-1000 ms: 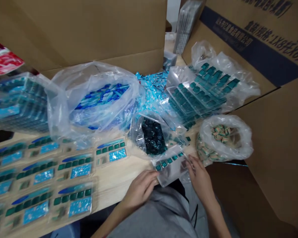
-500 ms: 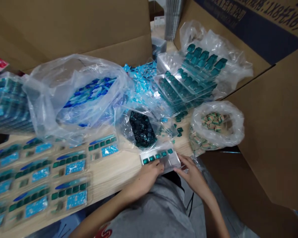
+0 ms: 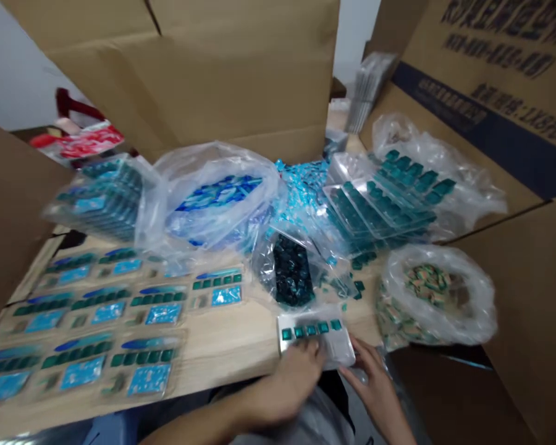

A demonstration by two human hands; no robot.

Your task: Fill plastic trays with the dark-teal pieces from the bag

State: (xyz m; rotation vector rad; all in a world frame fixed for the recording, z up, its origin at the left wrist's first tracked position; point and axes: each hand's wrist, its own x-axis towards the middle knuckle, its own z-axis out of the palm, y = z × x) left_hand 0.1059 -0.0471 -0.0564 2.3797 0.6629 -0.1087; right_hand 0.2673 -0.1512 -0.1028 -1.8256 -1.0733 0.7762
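Note:
A white plastic blister tray (image 3: 315, 339) lies at the table's near edge, with a row of glossy teal pieces along its far side. My left hand (image 3: 296, 378) rests over the tray's lower edge, and my right hand (image 3: 371, 386) has its fingertips at the lower right corner, slightly blurred. Filled blister cards (image 3: 147, 366) with teal rows and blue labels lie in rows to the left. A clear bag of dark teal pieces (image 3: 291, 272) sits just beyond the tray, with loose teal pieces (image 3: 359, 287) to its right.
Behind stand a bag of blue pieces (image 3: 219, 196), blue foil scraps (image 3: 301, 185), and stacked teal-filled trays (image 3: 380, 201). A bag of striped pieces (image 3: 435, 298) sits right. Bagged cards (image 3: 106, 201) lie left on the wooden table (image 3: 227, 347). Cardboard box flaps (image 3: 189, 80) surround everything.
The tray has gone from tilted in my hands to lying flat by the table edge. My left hand has moved onto its lower edge. The view has risen, showing more of the table and boxes.

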